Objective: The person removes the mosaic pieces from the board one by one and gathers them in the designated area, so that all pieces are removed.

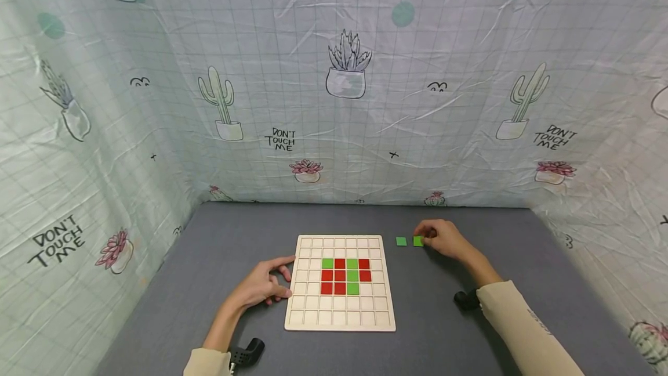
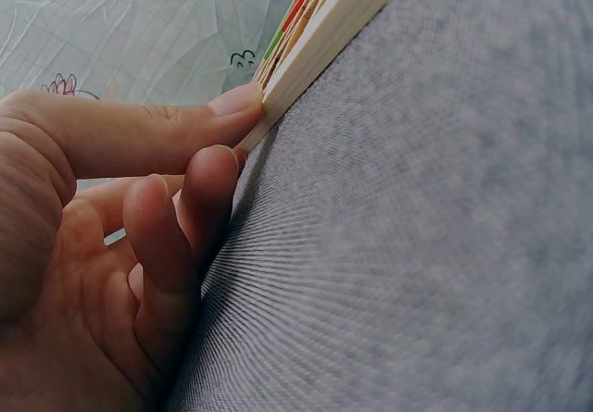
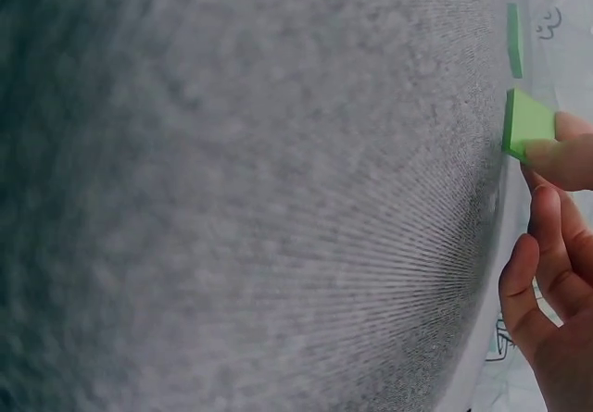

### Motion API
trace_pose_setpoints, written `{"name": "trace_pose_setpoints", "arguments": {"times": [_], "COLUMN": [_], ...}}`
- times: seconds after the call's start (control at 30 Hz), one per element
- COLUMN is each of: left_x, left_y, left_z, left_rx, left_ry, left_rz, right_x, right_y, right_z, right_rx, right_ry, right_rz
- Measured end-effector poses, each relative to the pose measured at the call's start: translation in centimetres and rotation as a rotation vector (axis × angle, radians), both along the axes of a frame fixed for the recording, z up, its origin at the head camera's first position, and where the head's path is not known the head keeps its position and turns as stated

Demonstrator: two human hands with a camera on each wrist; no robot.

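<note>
A pale wooden grid board (image 1: 339, 321) lies on the grey table, with red tiles (image 1: 340, 275) and green tiles (image 1: 352, 288) set side by side in three rows near its middle. My left hand (image 1: 258, 283) is at the board's left side, thumb and index finger spread along the edge. In the left wrist view the thumb presses against the board's edge (image 2: 296, 74), the other fingers bent below it. To the right of the board, my right hand (image 1: 443, 238) pinches a green square tile (image 3: 530, 120) at the tabletop, thumb on its near face.
Another green tile (image 1: 400, 241) lies between the board and my right hand. Behind and on both sides of the grey tabletop (image 1: 428, 312) hangs a pale curtain (image 1: 365, 120) printed with potted cacti. Dark wrist devices (image 1: 247, 353) are worn at both cuffs.
</note>
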State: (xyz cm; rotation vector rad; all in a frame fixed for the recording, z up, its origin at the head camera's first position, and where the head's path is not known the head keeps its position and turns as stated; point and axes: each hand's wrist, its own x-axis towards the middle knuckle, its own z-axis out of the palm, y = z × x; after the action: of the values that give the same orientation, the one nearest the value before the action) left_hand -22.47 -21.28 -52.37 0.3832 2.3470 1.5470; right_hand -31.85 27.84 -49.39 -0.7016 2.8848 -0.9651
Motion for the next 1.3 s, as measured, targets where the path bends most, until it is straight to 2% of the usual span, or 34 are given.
{"name": "trace_pose_setpoints", "arguments": {"times": [0.7,1.0,1.3], "left_x": [-0.13,0.02,0.05], "left_y": [-0.02,-0.02,0.04], "left_z": [-0.05,0.07,0.02], "left_rx": [0.004,0.016,0.016], "left_ry": [0.008,-0.012,-0.004], "left_rz": [-0.01,-0.005,-0.009], "right_x": [0.16,0.31,0.27], "right_y": [-0.21,-0.16,-0.1], "right_z": [0.01,-0.38,-0.41], "right_rx": [0.053,0.035,0.044], "right_ry": [-0.017,-0.03,-0.034], "right_rz": [0.027,0.021,0.01]}}
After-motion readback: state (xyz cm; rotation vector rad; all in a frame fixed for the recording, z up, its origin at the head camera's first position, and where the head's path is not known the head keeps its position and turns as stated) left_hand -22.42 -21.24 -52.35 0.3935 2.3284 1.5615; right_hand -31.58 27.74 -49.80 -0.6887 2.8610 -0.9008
